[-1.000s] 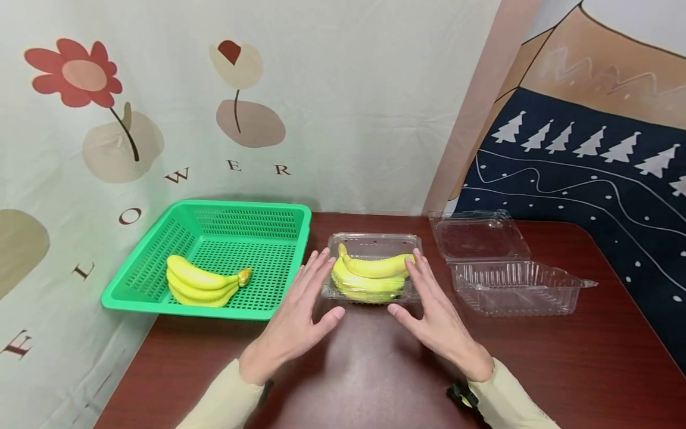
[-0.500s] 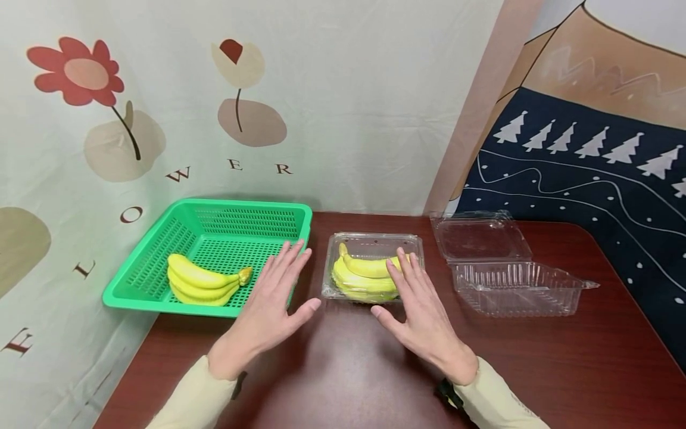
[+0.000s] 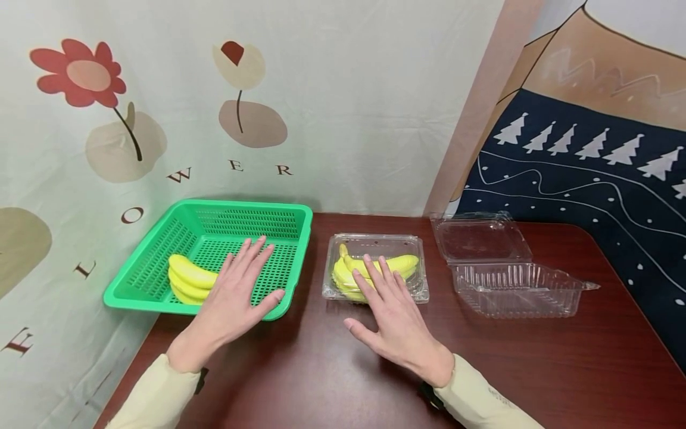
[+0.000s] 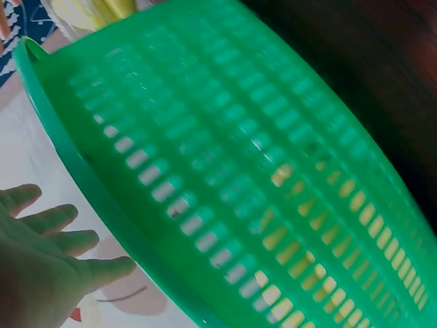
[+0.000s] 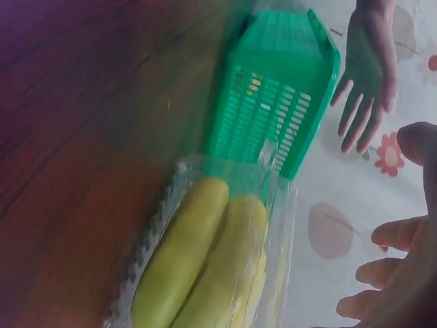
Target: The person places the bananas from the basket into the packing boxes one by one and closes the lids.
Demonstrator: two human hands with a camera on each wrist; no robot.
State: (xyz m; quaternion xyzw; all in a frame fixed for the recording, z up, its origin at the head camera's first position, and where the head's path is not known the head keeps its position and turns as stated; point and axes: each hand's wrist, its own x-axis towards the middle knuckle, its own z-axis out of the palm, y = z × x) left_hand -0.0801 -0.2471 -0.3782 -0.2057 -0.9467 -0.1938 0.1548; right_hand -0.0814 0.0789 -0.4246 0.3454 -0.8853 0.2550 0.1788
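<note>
My left hand (image 3: 230, 301), fingers extended, hovers over the front right part of a green plastic basket (image 3: 300, 256). It partly hides a bunch of bananas (image 3: 190, 277) lying inside. In the left wrist view, bananas show yellow through the slotted basket wall (image 4: 205, 150). My right hand (image 3: 393, 319) has its fingers spread and overlaps the front of a clear plastic clamshell box (image 3: 420, 292) in the head view. Several bananas (image 3: 402, 263) lie in that box under its closed lid. From the right wrist, the hand (image 5: 403, 260) appears above the box, holding nothing.
A second clear clamshell box (image 3: 514, 292) stands to the right with its lid (image 3: 479, 238) folded back. All stand on a dark red-brown table (image 3: 332, 381). Behind it hang a flower-printed cloth (image 3: 364, 119) and a dark blue cloth with white trees (image 3: 584, 173).
My left hand has moved left from beside the closed clamshell box to over the basket. My right hand has shifted left and slightly down from the box's right side. Boxes and bananas stay in place.
</note>
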